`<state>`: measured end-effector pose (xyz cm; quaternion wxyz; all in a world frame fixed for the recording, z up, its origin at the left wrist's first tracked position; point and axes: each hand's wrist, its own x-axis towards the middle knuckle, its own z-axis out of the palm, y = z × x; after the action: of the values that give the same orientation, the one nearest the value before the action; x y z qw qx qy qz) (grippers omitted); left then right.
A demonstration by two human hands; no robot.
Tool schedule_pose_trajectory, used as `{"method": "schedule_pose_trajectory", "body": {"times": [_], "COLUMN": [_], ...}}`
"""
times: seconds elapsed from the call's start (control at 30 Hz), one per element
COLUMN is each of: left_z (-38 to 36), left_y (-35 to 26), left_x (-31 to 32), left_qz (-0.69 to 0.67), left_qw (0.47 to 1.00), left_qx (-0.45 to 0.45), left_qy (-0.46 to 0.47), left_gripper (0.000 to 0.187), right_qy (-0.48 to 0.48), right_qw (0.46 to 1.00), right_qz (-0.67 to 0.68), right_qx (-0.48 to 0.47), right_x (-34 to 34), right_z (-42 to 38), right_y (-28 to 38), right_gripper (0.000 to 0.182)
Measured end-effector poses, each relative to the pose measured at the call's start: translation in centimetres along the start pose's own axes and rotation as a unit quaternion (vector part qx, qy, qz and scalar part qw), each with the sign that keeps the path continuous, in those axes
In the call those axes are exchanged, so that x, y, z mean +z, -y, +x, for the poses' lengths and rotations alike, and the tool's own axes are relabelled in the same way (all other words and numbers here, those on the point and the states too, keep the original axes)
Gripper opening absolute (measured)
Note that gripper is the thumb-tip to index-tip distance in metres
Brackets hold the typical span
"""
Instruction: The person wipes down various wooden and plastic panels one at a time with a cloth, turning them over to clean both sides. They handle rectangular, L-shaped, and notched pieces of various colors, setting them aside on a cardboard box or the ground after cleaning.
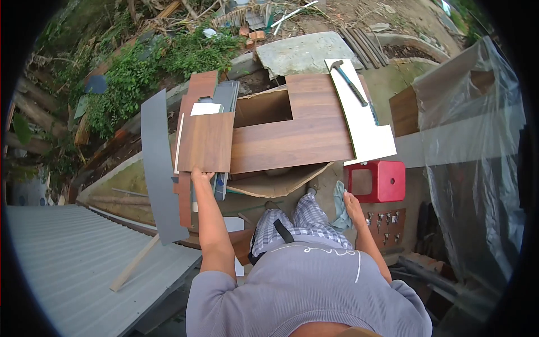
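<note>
My left hand (202, 175) is closed on the near edge of a square brown wood-grain board (206, 143), which lies on a stack of boards at the left. My right hand (352, 206) hangs low at the right, closed on a pale blue-green cloth (341, 208). Between and ahead of my hands, a large L-shaped wood-grain board (297, 140) rests over an open cardboard box (261, 109). A white board (365, 126) lies along its right side, with a hammer (351, 84) on top.
A red stool (386, 181) stands to the right, near a brown board with metal pieces (386, 227). Clear plastic sheeting (469, 157) hangs at the far right. A long grey panel (160, 168) leans at the left beside a corrugated roof (73, 253). A concrete slab (309, 51) lies ahead.
</note>
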<state>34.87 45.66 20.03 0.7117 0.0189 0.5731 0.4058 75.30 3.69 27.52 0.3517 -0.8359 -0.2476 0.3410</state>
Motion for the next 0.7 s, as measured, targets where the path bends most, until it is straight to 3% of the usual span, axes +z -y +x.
{"method": "schedule_pose_trajectory", "body": {"times": [0.2,0.3,0.37,0.4,0.53,0.63,0.7], "left_z": [-5.7,-6.5,-7.0,-9.1,-10.3,-10.9,-12.6], "left_y": [0.4,3.2,6.7,8.3,18.3,26.8,31.8], "left_x": [3.3,4.5,5.0,6.4,9.7,12.9,15.8], "left_qz": [-0.001,-0.067,-0.043,-0.018,0.049,0.142,0.196], "left_qw": [0.995,0.992,0.986,0.991,0.991,0.968,0.944], "left_qx": [0.036,0.043,0.027,-0.003,-0.116,-0.206,-0.266], "left_qy": [-0.092,-0.097,-0.158,-0.131,-0.038,-0.018,0.015], "left_gripper": [0.053,0.062,0.068,0.068,0.074,0.061,0.062], "right_qy": [0.014,0.039,0.025,0.012,-0.011,-0.044,-0.057], "right_qw": [0.997,0.981,0.967,0.952,0.949,0.967,0.980], "right_qz": [0.074,0.173,0.237,0.294,0.302,0.251,0.189], "right_qx": [0.034,0.085,0.087,0.088,0.091,0.025,-0.031], "right_x": [-1.1,-3.0,-4.1,-4.9,-9.5,-12.4,-14.2], "right_z": [1.1,2.8,4.1,5.0,10.3,18.2,23.7], "right_y": [0.1,-0.7,-0.7,-0.5,0.7,0.7,2.5], "right_gripper": [0.050,0.042,0.045,0.047,0.046,0.052,0.057]}}
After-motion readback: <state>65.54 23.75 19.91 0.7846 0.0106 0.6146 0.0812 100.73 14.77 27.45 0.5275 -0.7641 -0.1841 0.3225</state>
